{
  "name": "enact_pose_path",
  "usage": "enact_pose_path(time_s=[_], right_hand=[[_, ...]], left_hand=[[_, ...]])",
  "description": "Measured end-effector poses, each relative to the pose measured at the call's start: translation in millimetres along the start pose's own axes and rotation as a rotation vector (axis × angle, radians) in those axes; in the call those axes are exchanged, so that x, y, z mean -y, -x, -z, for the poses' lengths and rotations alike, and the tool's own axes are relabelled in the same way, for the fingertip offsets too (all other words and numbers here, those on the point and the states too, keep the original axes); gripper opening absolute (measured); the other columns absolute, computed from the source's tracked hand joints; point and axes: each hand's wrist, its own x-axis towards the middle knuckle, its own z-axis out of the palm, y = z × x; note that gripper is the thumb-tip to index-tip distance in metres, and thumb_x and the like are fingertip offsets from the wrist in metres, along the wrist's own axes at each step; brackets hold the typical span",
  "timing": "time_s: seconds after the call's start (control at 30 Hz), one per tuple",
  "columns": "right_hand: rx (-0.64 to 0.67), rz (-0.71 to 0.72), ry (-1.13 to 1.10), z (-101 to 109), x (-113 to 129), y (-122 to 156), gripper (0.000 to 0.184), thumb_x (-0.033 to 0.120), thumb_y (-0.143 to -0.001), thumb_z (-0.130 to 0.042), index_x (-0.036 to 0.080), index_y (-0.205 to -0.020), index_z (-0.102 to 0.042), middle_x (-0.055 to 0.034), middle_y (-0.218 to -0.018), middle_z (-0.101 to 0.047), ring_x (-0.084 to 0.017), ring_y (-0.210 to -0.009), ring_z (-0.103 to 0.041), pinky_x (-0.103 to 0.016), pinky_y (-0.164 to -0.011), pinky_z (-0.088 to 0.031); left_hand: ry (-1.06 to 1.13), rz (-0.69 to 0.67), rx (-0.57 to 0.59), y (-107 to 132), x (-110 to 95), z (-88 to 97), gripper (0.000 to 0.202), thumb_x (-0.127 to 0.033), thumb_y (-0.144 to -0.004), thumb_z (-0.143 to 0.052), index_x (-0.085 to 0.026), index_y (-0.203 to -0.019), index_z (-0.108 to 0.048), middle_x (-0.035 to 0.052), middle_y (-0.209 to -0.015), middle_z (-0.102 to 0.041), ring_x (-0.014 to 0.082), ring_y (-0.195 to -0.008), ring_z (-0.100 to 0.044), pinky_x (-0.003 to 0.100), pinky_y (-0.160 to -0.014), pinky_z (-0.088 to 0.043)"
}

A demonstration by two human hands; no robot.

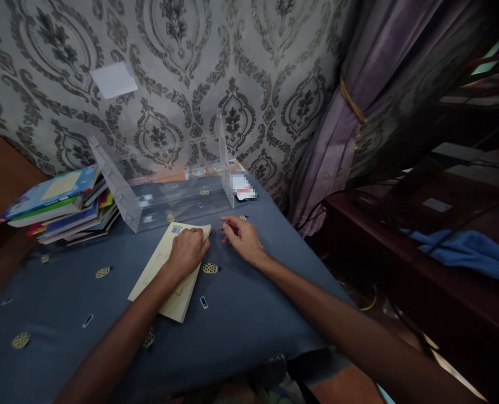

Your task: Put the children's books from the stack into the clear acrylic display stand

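A pale yellow booklet (165,278) lies flat on the blue patterned cloth (241,314). My left hand (188,251) rests on its far right part, fingers curled over the cover near the corner. My right hand (241,235) sits just to the right of the booklet on the cloth, fingers bent and close together near the booklet's top corner; whether they pinch anything is unclear. Directly beyond both hands stands a clear acrylic holder (169,185) with upright side walls.
A stack of colourful books (59,205) lies at the far left on the cloth. A patterned wall rises behind, with a purple curtain (350,123) at the right. A dark wooden cabinet with a blue cloth (463,252) stands further right, past the table edge.
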Motion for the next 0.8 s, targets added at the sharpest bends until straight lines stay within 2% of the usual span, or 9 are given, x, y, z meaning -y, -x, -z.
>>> enact_pose_path(time_s=[0.23,0.4,0.5,0.63,0.8], right_hand=[[0.000,0.010,0.011,1,1,1,0.027,0.015,-0.089,-0.049,0.017,-0.111,-0.064,-0.0055,-0.089,-0.076,-0.012,-0.056,-0.067,-0.025,-0.059,-0.055],[-0.003,0.009,0.008,1,1,1,0.028,0.016,-0.088,-0.049,0.017,-0.112,-0.064,-0.0048,-0.089,-0.076,-0.011,-0.055,-0.067,-0.023,-0.057,-0.053],[0.003,0.007,0.012,1,0,1,0.027,0.016,-0.089,-0.049,0.017,-0.111,-0.065,-0.0049,-0.089,-0.076,-0.011,-0.055,-0.067,-0.023,-0.058,-0.053],[0.006,0.006,0.024,1,1,1,0.027,0.016,-0.089,-0.049,0.018,-0.111,-0.065,-0.0054,-0.090,-0.076,-0.012,-0.055,-0.067,-0.025,-0.059,-0.054],[0.000,0.015,0.020,1,1,2,0.029,0.017,-0.088,-0.049,0.018,-0.112,-0.065,-0.0056,-0.091,-0.076,-0.012,-0.055,-0.067,-0.025,-0.060,-0.055]], left_hand=[[0.033,0.015,0.032,-1,2,5.6,0.030,-0.027,-0.098,-0.041,-0.015,-0.094,-0.068,0.0137,-0.098,-0.072,0.0270,-0.095,-0.068,0.034,-0.078,-0.047],[-0.025,-0.001,-0.013,1,-4,-1.6,0.027,-0.030,-0.096,-0.049,-0.012,-0.106,-0.067,0.0166,-0.108,-0.069,0.0304,-0.109,-0.063,0.035,-0.081,-0.049],[-0.054,-0.009,-0.026,2,-7,-4.8,0.027,-0.027,-0.096,-0.048,-0.010,-0.109,-0.066,0.0171,-0.109,-0.068,0.0307,-0.111,-0.061,0.035,-0.082,-0.049],[-0.029,-0.004,-0.007,1,-7,-1.5,0.027,-0.023,-0.097,-0.044,-0.011,-0.104,-0.067,0.0157,-0.105,-0.070,0.0292,-0.106,-0.064,0.035,-0.082,-0.048],[0.044,0.022,0.009,-2,0,4.6,0.024,-0.023,-0.094,-0.045,-0.014,-0.093,-0.067,0.0129,-0.100,-0.072,0.0258,-0.094,-0.068,0.032,-0.076,-0.044]])
